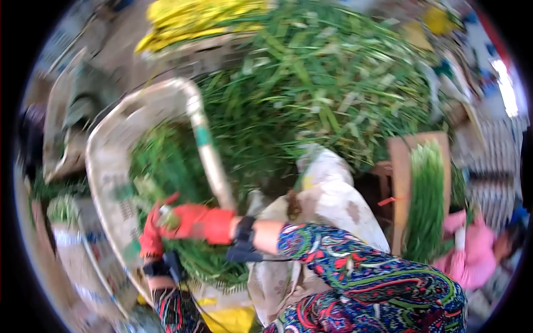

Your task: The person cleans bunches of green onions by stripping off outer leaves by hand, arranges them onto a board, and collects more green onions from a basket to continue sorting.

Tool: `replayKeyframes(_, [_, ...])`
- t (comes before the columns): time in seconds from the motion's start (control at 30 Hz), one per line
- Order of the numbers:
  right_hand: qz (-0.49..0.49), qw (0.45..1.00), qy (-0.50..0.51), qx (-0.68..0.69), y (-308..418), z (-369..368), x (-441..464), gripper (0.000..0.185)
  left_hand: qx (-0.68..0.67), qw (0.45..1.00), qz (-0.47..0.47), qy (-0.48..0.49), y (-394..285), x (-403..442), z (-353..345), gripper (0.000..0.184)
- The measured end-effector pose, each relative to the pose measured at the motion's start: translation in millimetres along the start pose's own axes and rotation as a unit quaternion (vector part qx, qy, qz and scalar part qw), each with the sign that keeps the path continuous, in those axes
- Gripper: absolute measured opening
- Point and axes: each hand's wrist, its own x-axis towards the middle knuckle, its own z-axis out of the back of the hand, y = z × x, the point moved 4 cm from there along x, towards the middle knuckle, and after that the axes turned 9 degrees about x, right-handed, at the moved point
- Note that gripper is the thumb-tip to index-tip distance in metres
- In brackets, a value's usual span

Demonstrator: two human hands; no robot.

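My left hand (151, 233), in a red glove, is closed at the left part of a white crate (94, 161). Beside it, my right hand (202, 223), also red-gloved, reaches in from the right with its fingers closed. Between the two hands shows the pale, rounded end of a bunch of green stalks (170, 217), blurred by motion. Long green leaves like chives (166, 150) fill the crate behind and beneath my hands. Both wrists wear black straps with small boxes attached.
A large heap of loose green leaves (333, 83) lies beyond the crate. On the right, a wooden board (397, 188) carries a neat bundle of green stalks (425, 205), near a person in pink (472, 250). Yellow bags (200, 19) lie at the back; a white sack (344, 200) is near my right arm.
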Motion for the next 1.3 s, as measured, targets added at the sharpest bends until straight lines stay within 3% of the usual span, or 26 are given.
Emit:
replayKeyframes(0.03, [0.060,0.998,-0.021,0.007,-11.2,-3.6,5.4,0.023,-0.043,0.999,-0.002,0.016,12.9,-2.8,-3.2,0.042])
replayKeyframes(0.07, [0.040,0.996,-0.017,-0.083,-27.2,0.1,7.9,0.023,-0.003,1.000,0.010,-0.010,27.6,-2.5,-2.4,0.041])
replayKeyframes(0.1, [-0.001,1.000,0.003,0.001,-15.2,-1.6,1.9,0.021,0.075,0.996,0.030,-0.046,47.3,-1.9,-1.0,0.040])
replayKeyframes(0.13, [-0.021,1.000,-0.017,-0.002,-22.1,-5.9,4.8,0.018,0.167,0.981,0.052,-0.079,67.9,-3.2,1.7,0.040])
replayKeyframes(0.2, [0.000,0.997,-0.065,-0.051,-17.2,-11.7,1.3,0.016,0.346,0.926,0.089,-0.125,103.9,-10.9,1.4,0.040])
replayKeyframes(0.3, [-0.052,0.991,-0.083,0.090,-27.6,-18.9,-6.8,0.011,0.506,0.839,0.127,-0.155,126.8,-13.3,-4.7,0.041])
replayKeyframes(0.37, [-0.085,0.988,-0.073,0.107,2.4,-19.2,-16.4,0.010,0.562,0.799,0.142,-0.162,134.3,-12.9,-2.2,0.042])
replayKeyframes(0.47, [0.064,0.995,-0.075,0.026,41.4,-25.2,-20.5,0.010,0.634,0.740,0.156,-0.161,142.6,-18.1,2.7,0.045])
replayKeyframes(0.5, [0.023,0.997,-0.063,-0.048,86.4,-18.3,-30.7,0.011,0.662,0.716,0.158,-0.158,147.1,-24.7,3.3,0.046])
replayKeyframes(0.6, [0.012,0.993,-0.078,0.092,172.0,1.4,-50.3,0.012,0.742,0.634,0.154,-0.155,160.2,-54.6,-2.6,0.051])
replayKeyframes(0.67, [0.082,0.980,-0.159,0.086,211.9,53.4,-75.0,0.015,0.773,0.600,0.152,-0.143,159.9,-69.0,-8.6,0.054])
replayKeyframes(0.73, [0.165,0.952,-0.247,0.069,246.8,98.3,-91.6,0.018,0.749,0.626,0.168,-0.140,155.9,-79.0,-6.8,0.058])
replayKeyframes(0.8, [0.244,0.916,-0.318,0.037,281.8,126.5,-110.2,0.021,0.671,0.700,0.181,-0.166,138.7,-90.0,-1.7,0.063])
replayKeyframes(0.93, [0.363,0.879,-0.308,0.003,337.0,92.7,-128.7,0.027,0.491,0.761,0.082,-0.416,31.4,-148.5,20.0,0.056])
replayKeyframes(1.0, [0.403,0.877,-0.262,0.017,342.9,50.4,-138.8,0.030,0.402,0.765,-0.117,-0.489,-24.0,-189.3,34.7,0.057])
replayKeyframes(1.07, [0.388,0.905,-0.165,0.061,336.8,-2.6,-141.7,0.034,0.306,0.788,-0.276,-0.458,-93.2,-237.9,17.6,0.061])
replayKeyframes(1.13, [0.269,0.950,0.016,0.155,316.6,-57.7,-141.6,0.035,0.316,0.807,-0.330,-0.373,-159.4,-282.3,-33.7,0.066])
replayKeyframes(1.2, [0.162,0.947,0.017,0.277,271.2,-71.0,-156.1,0.034,0.317,0.856,-0.343,-0.221,-181.2,-298.0,-80.7,0.075])
replayKeyframes(1.23, [0.106,0.934,0.011,0.340,250.4,-79.9,-167.3,0.035,0.350,0.883,-0.281,-0.139,-177.2,-298.0,-101.9,0.092])
replayKeyframes(1.3, [0.015,0.901,-0.001,0.434,217.5,-89.5,-186.5,0.037,0.324,0.921,-0.207,0.063,-144.9,-282.8,-137.5,0.099])
